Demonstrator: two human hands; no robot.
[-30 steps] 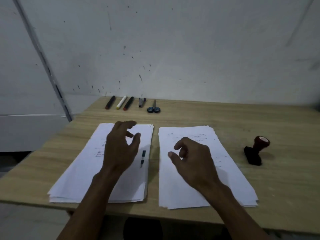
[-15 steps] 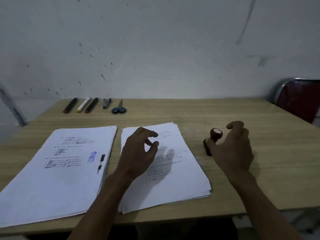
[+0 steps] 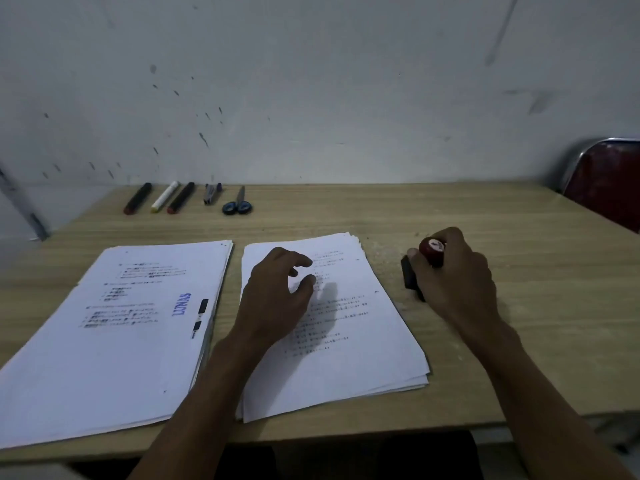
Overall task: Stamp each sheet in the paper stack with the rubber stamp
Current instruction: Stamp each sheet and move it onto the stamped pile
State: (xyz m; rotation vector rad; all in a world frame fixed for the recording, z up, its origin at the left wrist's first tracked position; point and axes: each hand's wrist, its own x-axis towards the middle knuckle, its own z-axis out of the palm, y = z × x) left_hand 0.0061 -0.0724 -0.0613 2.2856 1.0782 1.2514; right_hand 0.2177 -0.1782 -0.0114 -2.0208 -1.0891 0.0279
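Stamp handle, dark red with a pale disc on its knob: the rubber stamp (image 3: 429, 261) sits on the wooden table (image 3: 519, 271) at about three o'clock from the unstamped paper stack (image 3: 363, 341), just beside its right edge. The right hand (image 3: 453, 275) now wraps the handle, fingers curled round it and thumb against the black base, which seems to rest on the table. Half a second ago this hand only hovered beside the stamp with fingers spread; a second ago it was over the paper. The grasp looks newly made, so the next stamping stroke is likely about to begin.

The left hand (image 3: 277, 292) hangs over the upper middle of the unstamped stack, fingers loosely bent and holding nothing, its shadow falling on the printed lines. It has barely shifted in the last half second. Whether it touches the sheet cannot be told.

At nine o'clock from that stack lies the stamped pile (image 3: 114, 327), its top sheet bearing a blue mark reading LUNAS (image 3: 182, 304). The top sheet on the right shows no such mark, so work remains.

Along the far edge, at eleven o'clock, lie three markers (image 3: 165, 197), a small dark tool I cannot identify, and blue-handled scissors (image 3: 237, 204). A red chair back (image 3: 609, 181) shows at two o'clock.
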